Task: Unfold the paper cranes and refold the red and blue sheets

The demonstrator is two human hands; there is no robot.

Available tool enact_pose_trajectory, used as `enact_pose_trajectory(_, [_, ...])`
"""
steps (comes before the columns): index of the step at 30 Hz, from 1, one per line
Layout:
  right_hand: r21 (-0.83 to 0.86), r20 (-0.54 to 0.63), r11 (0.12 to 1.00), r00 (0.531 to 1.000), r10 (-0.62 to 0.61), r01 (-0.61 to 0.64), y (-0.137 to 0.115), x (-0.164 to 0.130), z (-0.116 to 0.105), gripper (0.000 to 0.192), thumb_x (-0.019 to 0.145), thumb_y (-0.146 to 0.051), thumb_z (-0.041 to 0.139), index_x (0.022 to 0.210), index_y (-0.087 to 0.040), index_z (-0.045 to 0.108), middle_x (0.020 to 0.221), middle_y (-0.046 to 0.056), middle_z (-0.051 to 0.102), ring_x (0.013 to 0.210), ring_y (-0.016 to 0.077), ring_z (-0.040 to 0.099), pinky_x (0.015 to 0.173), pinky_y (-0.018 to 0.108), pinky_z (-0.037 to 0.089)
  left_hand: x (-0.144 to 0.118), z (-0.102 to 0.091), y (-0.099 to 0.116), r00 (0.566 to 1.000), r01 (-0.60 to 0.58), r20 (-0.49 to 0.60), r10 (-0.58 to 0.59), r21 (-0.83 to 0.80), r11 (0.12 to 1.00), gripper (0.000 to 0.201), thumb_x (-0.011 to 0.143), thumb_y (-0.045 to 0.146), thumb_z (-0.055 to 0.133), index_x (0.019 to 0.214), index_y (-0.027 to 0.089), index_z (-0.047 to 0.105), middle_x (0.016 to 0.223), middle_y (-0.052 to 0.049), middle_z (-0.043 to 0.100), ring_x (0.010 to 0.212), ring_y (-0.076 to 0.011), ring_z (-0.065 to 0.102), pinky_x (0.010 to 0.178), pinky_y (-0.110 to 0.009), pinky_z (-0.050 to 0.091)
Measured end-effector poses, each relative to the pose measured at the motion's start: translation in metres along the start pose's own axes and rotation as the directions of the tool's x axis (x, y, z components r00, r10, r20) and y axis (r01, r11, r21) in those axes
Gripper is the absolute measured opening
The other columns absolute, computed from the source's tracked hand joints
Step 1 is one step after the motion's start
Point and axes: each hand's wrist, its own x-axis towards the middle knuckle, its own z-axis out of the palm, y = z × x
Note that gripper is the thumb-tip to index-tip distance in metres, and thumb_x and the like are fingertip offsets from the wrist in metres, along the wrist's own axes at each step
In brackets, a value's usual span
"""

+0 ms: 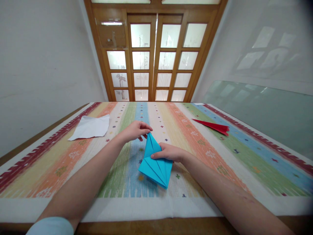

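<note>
A blue folded paper (156, 164), kite-shaped with creases, lies on the striped tablecloth (202, 143) in the middle of the table. My left hand (135, 130) pinches its far pointed tip between thumb and fingers. My right hand (168, 152) presses down on the paper's middle from the right, with its fingers flat across the fold.
A white sheet of paper (91, 127) lies at the left of the cloth. A red folded paper (213, 126) rests at the right, far side. A glass pane (266, 111) leans along the right wall. Wooden glazed doors (156, 55) stand behind the table.
</note>
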Motion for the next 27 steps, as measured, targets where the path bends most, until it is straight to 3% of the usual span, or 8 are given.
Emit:
enact_pose_trajectory(3, [0.051,0.01,0.998,1.0,-0.027,0.026,-0.003,0.0,0.001,0.04,0.077,-0.043,0.079,0.106,-0.017,0.069,0.102,0.006,0.075,0.09,0.021,0.07,0.076,0.03,0.056,0.0,0.001,0.0,1.0,-0.008,-0.013,0.008,0.012,1.0,0.02,0.085,0.023,0.066,0.1,0.013,0.073,0.075,-0.005,0.069,0.067,-0.0161,0.067,0.047,-0.021,0.05])
enact_pose_trajectory(6, [0.04,-0.079,0.99,0.989,-0.129,0.132,-0.007,0.002,0.002,0.046,0.077,-0.035,0.081,0.118,-0.022,0.064,0.114,0.006,0.073,0.1,0.0229,0.069,0.085,0.034,0.056,0.003,0.001,-0.003,0.999,-0.018,-0.032,0.019,0.023,1.0,0.019,0.086,0.022,0.065,0.101,0.013,0.072,0.075,-0.005,0.07,0.067,-0.0161,0.067,0.046,-0.02,0.05])
enact_pose_trajectory(9, [0.08,-0.168,0.977,0.968,-0.185,0.2,-0.007,0.006,0.004,0.062,0.077,-0.03,0.08,0.133,-0.027,0.053,0.115,0.005,0.072,0.1,0.0239,0.07,0.085,0.036,0.057,0.007,0.003,-0.01,0.998,-0.024,-0.061,0.027,0.063,0.998,0.021,0.089,0.021,0.062,0.106,0.013,0.071,0.082,-0.007,0.073,0.069,-0.016,0.069,0.047,-0.02,0.05])
enact_pose_trajectory(11, [0.14,-0.197,0.97,0.966,-0.168,0.198,-0.003,0.01,0.005,0.068,0.079,-0.029,0.078,0.139,-0.028,0.047,0.11,0.005,0.074,0.096,0.0245,0.072,0.081,0.037,0.059,0.011,0.004,-0.015,0.994,-0.037,-0.096,0.057,0.197,0.98,0.023,0.093,0.021,0.059,0.112,0.014,0.069,0.088,-0.007,0.074,0.07,-0.0158,0.07,0.049,-0.021,0.051])
enact_pose_trajectory(17, [0.03,-0.339,0.976,0.921,-0.194,0.216,0.008,0.017,0.005,0.083,0.082,-0.027,0.075,0.153,-0.028,0.034,0.127,0.009,0.07,0.104,0.0262,0.071,0.085,0.042,0.06,0.008,0.0,-0.017,0.949,0.009,-0.261,0.176,0.582,0.813,0.029,0.099,0.03,0.051,0.119,0.018,0.067,0.108,-0.009,0.075,0.089,-0.0194,0.071,0.076,-0.03,0.055])
enact_pose_trajectory(19, [-0.076,-0.379,0.967,0.89,-0.252,0.242,0.009,0.019,0.003,0.08,0.084,-0.027,0.072,0.154,-0.029,0.034,0.14,0.01,0.063,0.114,0.0267,0.068,0.094,0.044,0.058,0.006,-0.001,-0.013,0.95,0.028,-0.251,0.184,0.659,0.751,0.026,0.096,0.029,0.054,0.112,0.019,0.071,0.11,-0.01,0.075,0.098,-0.0226,0.069,0.084,-0.033,0.052])
enact_pose_trajectory(22, [-0.241,-0.376,0.932,0.859,-0.347,0.271,0.006,0.02,0.0,0.071,0.087,-0.025,0.069,0.152,-0.03,0.041,0.151,0.007,0.053,0.128,0.027,0.059,0.109,0.047,0.048,0.007,0.001,-0.007,0.982,0.033,-0.148,0.121,0.754,0.656,0.018,0.089,0.027,0.061,0.095,0.019,0.076,0.095,-0.009,0.077,0.089,-0.0244,0.07,0.078,-0.033,0.05])
enact_pose_trajectory(27, [-0.384,-0.2,0.896,0.927,-0.318,0.224,-0.003,0.017,-0.007,0.05,0.095,-0.025,0.057,0.145,-0.027,0.052,0.147,0.006,0.058,0.126,0.026,0.06,0.109,0.045,0.047,0.003,0.008,0.002,0.996,0.05,-0.077,0.034,0.863,0.502,0.02,0.085,0.031,0.063,0.074,0.017,0.073,0.079,-0.011,0.074,0.078,-0.0259,0.068,0.069,-0.033,0.047])
